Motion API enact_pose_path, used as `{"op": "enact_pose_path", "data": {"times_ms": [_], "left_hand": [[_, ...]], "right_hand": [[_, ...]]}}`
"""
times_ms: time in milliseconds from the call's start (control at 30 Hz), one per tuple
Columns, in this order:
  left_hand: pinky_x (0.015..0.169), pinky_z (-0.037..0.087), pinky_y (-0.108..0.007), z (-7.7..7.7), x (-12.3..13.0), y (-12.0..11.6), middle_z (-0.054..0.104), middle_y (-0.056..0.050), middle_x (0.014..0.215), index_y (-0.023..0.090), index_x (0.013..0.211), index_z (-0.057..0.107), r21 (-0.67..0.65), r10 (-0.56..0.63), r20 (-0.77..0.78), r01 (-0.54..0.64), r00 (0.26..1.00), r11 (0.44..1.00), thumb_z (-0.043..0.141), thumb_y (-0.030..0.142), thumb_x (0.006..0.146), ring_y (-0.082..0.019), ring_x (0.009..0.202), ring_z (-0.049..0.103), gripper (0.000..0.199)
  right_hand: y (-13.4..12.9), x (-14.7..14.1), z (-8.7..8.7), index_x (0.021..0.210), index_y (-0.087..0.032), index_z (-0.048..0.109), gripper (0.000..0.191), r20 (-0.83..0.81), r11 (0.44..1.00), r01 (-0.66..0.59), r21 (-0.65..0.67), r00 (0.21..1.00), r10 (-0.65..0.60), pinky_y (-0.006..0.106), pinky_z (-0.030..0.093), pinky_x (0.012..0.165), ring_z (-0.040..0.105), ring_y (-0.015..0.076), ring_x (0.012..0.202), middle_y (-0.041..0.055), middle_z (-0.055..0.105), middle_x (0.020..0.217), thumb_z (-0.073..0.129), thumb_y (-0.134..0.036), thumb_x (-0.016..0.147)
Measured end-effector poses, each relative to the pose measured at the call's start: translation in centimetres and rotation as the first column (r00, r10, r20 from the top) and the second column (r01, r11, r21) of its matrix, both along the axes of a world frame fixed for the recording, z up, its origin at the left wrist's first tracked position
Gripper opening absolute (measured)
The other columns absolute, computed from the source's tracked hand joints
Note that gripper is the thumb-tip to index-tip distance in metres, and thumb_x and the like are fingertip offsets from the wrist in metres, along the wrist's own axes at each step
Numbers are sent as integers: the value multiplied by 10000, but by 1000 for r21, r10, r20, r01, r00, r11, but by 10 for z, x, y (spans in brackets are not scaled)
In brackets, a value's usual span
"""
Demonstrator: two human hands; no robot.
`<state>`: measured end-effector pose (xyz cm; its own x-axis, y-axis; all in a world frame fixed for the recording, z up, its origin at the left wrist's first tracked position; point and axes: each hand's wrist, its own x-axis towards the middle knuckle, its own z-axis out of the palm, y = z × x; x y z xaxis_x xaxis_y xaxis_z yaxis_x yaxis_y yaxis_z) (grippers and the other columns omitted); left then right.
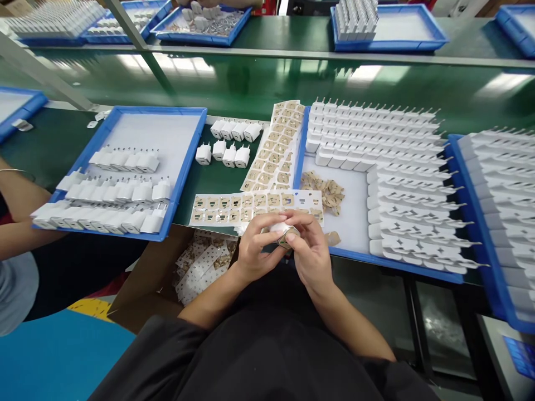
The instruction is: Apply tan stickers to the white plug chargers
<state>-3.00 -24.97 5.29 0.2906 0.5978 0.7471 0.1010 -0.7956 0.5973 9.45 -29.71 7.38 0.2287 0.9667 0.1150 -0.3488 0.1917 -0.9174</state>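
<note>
Cradling the white plug body [277,227] between both hands, we have the left hand [256,252] closed round its side and the right hand [312,257] grasping the other, thumb against a tan patch on its face. Whether that patch is fully stuck down, we cannot tell. To do this well, we should keep the body steady in the left fingers, line the patch up with the face's edges, and press outward from the middle so that no corner lifts.

The held piece is just above the near edge of the table [186,214], beside a pale, glossy backing sheet [254,203] with rows of papery tan patches, some with cut-outs. Loose tan scraps [324,192], thin and curled, lie in the right blue tray [351,236], where smooth, blocky white plugs [376,139] with slender pins stand in tight rows. More such plugs sit in the left blue tray [156,127].
</note>
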Motion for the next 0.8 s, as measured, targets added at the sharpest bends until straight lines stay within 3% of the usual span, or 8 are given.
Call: {"op": "enact_pose_path", "data": {"times_ms": [367,500,600,667,733,800], "left_hand": [[995,582,-480,-4,0,3,667,-54,1254,298,1182,518,77,-23,5,23,1000,997,756,105,831,-217,1181,672,466],[956,603,-459,-6,-3,4,668,-69,1232,305,1191,528,-51,-63,67,66,996,996,786,138,821,-230,1165,681,482],[940,601,-443,-5,-7,4,667,-88,1216,285,1197,536,-112,-77,68,84,995,990,797,156,816,-236,1149,683,479],[936,593,-421,-4,-8,3,669,-85,1194,270,1189,549,-103,-90,44,94,995,990,810,149,799,-226,1116,687,484],[939,579,-404,-4,-8,1,670,-81,1166,253,1182,562,-121,-95,38,99,995,988,822,147,784,-217,1095,683,487],[923,573,-384,-6,-9,0,664,-90,1152,235,1182,563,-214,-93,70,106,993,971,812,178,800,-220,1097,671,460]], "right_hand": [[0,0,-1,898,-295,716,45,-15,997,64,-36,998,-65,432,526,1033,651,226,1160,24,724,1106,681,-277,875],[1,15,0,968,-299,742,104,40,996,-73,-50,996,75,450,518,1056,636,245,1216,33,724,1174,681,-295,884],[4,28,6,1112,-309,718,204,215,984,-172,-37,961,176,461,500,1080,611,254,1270,42,710,1240,664,-296,916],[6,32,12,1107,-314,712,190,398,995,-103,9,913,91,494,463,1115,598,258,1284,44,720,1216,653,-272,932],[7,33,16,1017,-318,728,147,568,992,0,125,820,-72,525,451,1113,607,267,1253,42,734,1163,675,-228,913],[4,33,20,917,-325,739,137,658,962,-11,273,731,-179,515,510,1021,654,273,1137,36,749,1085,728,-200,863]]}}
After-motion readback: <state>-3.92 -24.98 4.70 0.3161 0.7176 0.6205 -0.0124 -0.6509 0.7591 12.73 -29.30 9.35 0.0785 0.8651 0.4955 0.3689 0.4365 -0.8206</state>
